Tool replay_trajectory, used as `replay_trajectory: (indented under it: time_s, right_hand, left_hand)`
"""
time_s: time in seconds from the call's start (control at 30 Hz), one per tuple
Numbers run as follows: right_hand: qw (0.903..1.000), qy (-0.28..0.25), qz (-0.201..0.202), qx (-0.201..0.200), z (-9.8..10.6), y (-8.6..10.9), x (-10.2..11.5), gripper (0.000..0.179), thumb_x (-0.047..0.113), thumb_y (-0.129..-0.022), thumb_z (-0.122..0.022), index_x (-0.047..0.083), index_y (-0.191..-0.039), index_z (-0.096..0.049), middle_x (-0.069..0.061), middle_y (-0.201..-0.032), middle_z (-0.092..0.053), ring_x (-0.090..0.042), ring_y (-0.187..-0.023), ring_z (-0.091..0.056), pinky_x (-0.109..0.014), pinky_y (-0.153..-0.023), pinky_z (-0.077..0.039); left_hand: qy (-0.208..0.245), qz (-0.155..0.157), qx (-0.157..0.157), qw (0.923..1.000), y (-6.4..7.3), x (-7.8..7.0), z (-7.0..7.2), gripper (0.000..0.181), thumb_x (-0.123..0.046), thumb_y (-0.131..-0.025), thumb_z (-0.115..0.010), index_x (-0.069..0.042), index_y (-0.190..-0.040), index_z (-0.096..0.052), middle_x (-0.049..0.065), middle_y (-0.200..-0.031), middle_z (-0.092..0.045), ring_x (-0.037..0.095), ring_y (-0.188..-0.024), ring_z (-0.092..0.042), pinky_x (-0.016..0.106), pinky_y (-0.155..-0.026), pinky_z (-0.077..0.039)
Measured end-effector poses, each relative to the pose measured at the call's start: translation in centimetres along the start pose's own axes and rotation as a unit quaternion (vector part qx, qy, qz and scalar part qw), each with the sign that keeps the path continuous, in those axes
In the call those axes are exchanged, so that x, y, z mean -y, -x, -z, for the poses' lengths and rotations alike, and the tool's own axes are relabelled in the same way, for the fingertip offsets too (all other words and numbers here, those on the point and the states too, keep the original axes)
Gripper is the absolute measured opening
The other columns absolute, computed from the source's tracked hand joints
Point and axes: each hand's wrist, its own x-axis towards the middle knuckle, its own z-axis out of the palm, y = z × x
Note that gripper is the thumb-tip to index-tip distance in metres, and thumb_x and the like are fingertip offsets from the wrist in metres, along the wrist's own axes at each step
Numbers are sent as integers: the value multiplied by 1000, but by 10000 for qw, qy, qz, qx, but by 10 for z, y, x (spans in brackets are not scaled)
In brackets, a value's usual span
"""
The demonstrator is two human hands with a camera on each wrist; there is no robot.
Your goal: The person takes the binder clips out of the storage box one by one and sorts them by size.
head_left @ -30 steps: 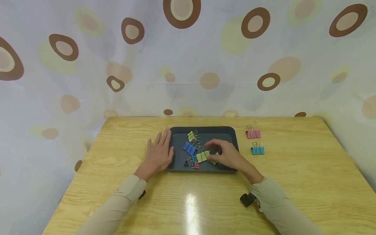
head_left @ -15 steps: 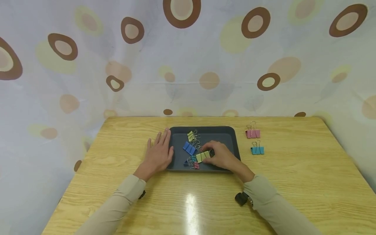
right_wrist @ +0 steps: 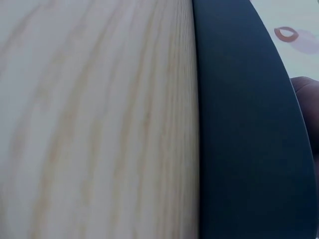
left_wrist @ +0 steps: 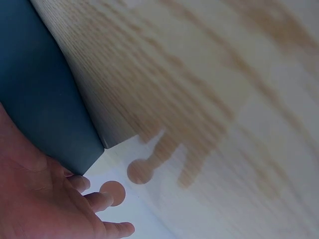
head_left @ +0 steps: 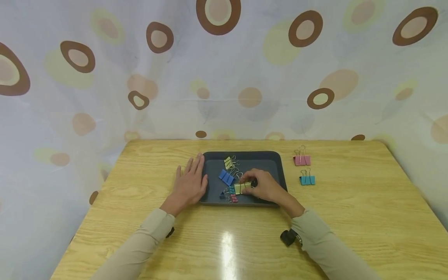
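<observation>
In the head view, my right hand reaches into the dark tray and pinches a yellow binder clip between thumb and fingers. Left of that clip lie small teal, navy and pink binder clips. A blue binder clip and another yellow binder clip lie further back. My left hand rests along the tray's left edge with its fingers straight. The left wrist view shows its palm side against the tray wall. In the right wrist view the tray wall covers most of the hand.
On the wooden table, right of the tray, stand a pink binder clip and, nearer, a teal binder clip. A patterned curtain hangs behind the table's far edge.
My right hand has moved left and its fingers have closed on the yellow binder clip, which has turned slightly more level. The left hand stays at the tray's edge.
</observation>
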Motion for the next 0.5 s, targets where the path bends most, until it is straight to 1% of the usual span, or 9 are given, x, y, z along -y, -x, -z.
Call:
replay_trajectory:
  time_s: [0.07, 0.23, 0.37, 0.5]
  right_hand:
    - [9999, -3, 67, -77, 0, -1, 0, 20, 9, -87, -83, 11, -106, -76, -2, -105, -69, -23, -98, -65, -46, -87, -53]
    - [9989, -126, 241, -383, -1, -2, 2, 17, 8, -90, -79, 10, -107, -77, -5, -108, -70, -25, -99, -66, -45, -86, -53]
    - [9967, -495, 277, -583, 0, 1, 2, 17, 7, -93, -76, 9, -110, -77, -8, -113, -69, -26, -102, -67, -42, -85, -55]
    - [9918, -979, 333, -753, 5, 5, 4, 18, 5, -94, -74, 4, -112, -75, -13, -115, -68, -30, -102, -70, -41, -86, -58]
  left_hand:
    - [35, 5, -24, 10000, 0, 0, 1, 66, -33, -111, -36, -5, -165, -12, 10, -172, -10, 36, -155, -18, 71, -116, -18]
    - [9, 68, 67, 10000, -1, 0, 1, 66, -35, -111, -33, -6, -166, -10, 8, -172, -8, 36, -156, -17, 70, -117, -17]
    - [22, 101, 107, 9999, -1, 0, 2, 65, -34, -111, -33, -7, -166, -10, 8, -172, -7, 36, -156, -16, 70, -117, -16]
    - [1, 76, 62, 10000, -1, 0, 2, 65, -33, -111, -33, -6, -166, -10, 8, -172, -8, 36, -156, -16, 68, -118, -17]
